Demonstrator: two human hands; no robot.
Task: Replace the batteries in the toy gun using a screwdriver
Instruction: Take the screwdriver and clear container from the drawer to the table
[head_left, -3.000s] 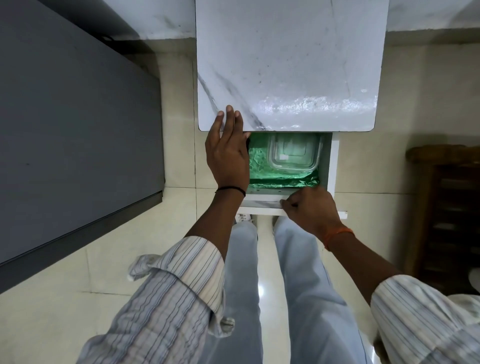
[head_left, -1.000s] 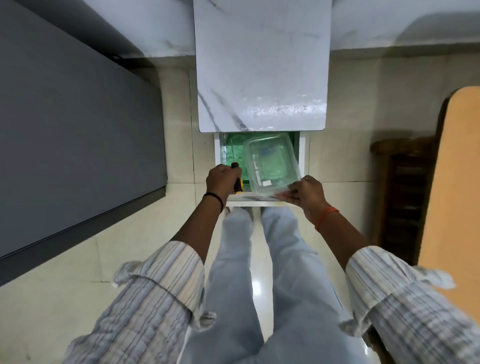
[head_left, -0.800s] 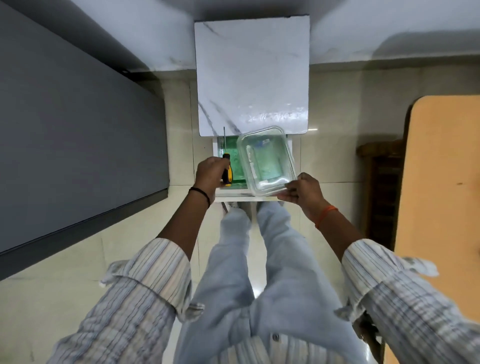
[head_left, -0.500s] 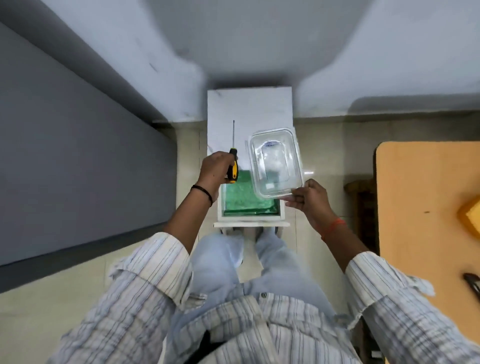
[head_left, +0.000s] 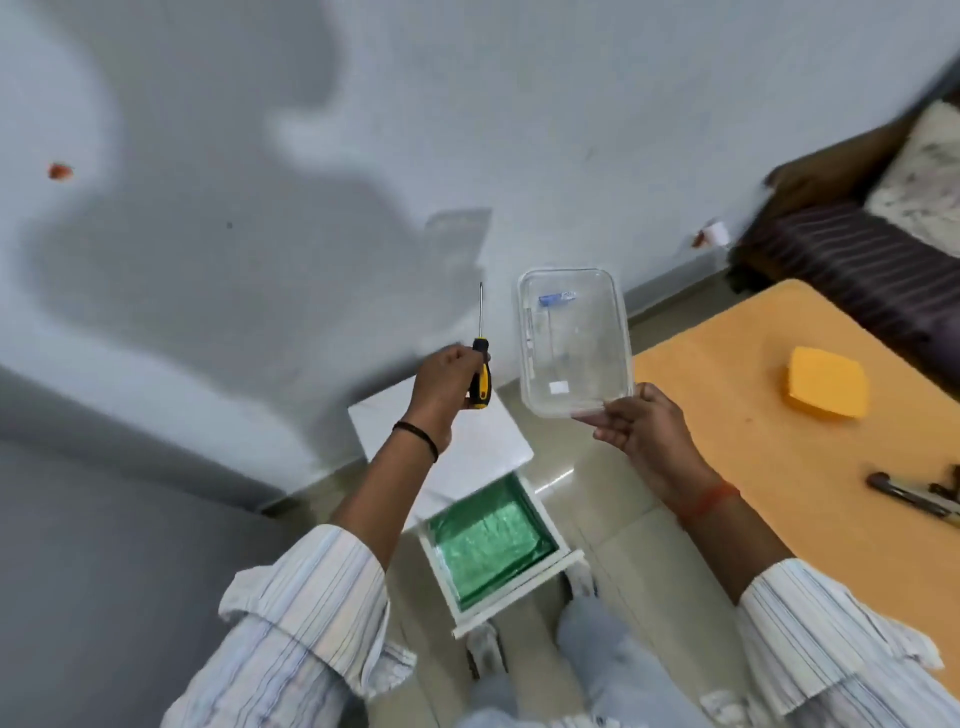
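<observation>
Head view is soft with motion blur, so I read fine detail with caution. My left hand (head_left: 445, 382), at centre frame, has its fingers clenched round the yellow-and-black handle of the screwdriver (head_left: 479, 371); most of the handle is hidden in the fist, and the thin shaft stands up clear against the grey wall. My right hand (head_left: 644, 431), just right of centre, pinches the near edge of a clear plastic container (head_left: 574, 340), held up and tilted toward the camera; my fingers under it are mostly hidden. Inside I make out a small blue item and a white label, but I cannot tell what they are.

Below the hands, at lower centre, a white drawer (head_left: 563, 558) stands open, lined with crinkled green sheet; my left forearm cuts across its cabinet top.

At the right of the frame an orange tabletop (head_left: 779, 493) carries a yellow pad (head_left: 826, 383). At the far right edge lies a dark object (head_left: 919, 493), cut off by the frame; I cannot tell whether it is the toy gun. Striped sleeves and pale trousers fill the bottom of the frame.
</observation>
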